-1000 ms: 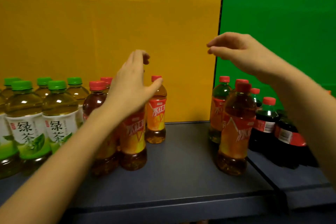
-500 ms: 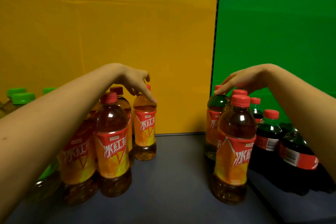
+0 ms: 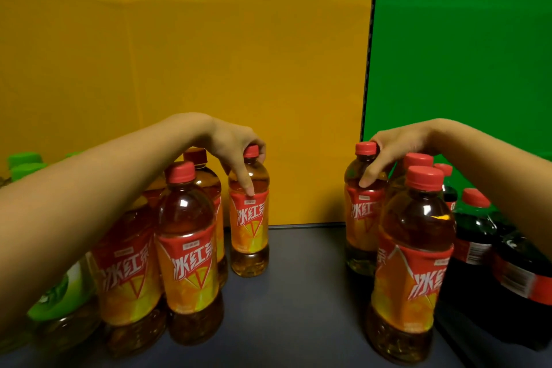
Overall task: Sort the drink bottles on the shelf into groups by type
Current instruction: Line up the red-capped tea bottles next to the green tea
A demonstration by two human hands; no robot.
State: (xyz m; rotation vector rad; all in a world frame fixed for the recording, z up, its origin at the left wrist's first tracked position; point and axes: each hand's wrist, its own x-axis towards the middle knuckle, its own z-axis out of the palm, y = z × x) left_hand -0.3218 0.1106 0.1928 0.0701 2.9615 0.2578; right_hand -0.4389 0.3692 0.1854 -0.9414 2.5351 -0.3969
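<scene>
Iced red tea bottles with red caps and orange labels stand in two clusters on the dark shelf (image 3: 301,284). My left hand (image 3: 236,146) curls over the neck of the rear bottle of the left cluster (image 3: 249,227), thumb resting on its shoulder. My right hand (image 3: 391,149) grips the neck of the rear bottle of the right cluster (image 3: 361,227), just below its cap. A nearer red tea bottle (image 3: 410,272) stands at front right, and another (image 3: 188,260) at front left. Dark cola bottles (image 3: 475,236) sit at far right. Green tea bottles (image 3: 64,299) are mostly hidden behind my left forearm.
A yellow panel (image 3: 185,54) backs the left part of the shelf and a green panel (image 3: 460,48) the right. A bare strip of shelf runs between the two red tea clusters. The cola bottles stand on a neighbouring shelf section (image 3: 466,334).
Both hands came down from above the bottles and closed on the necks of the two rear red tea bottles. The view moved closer to the shelf.
</scene>
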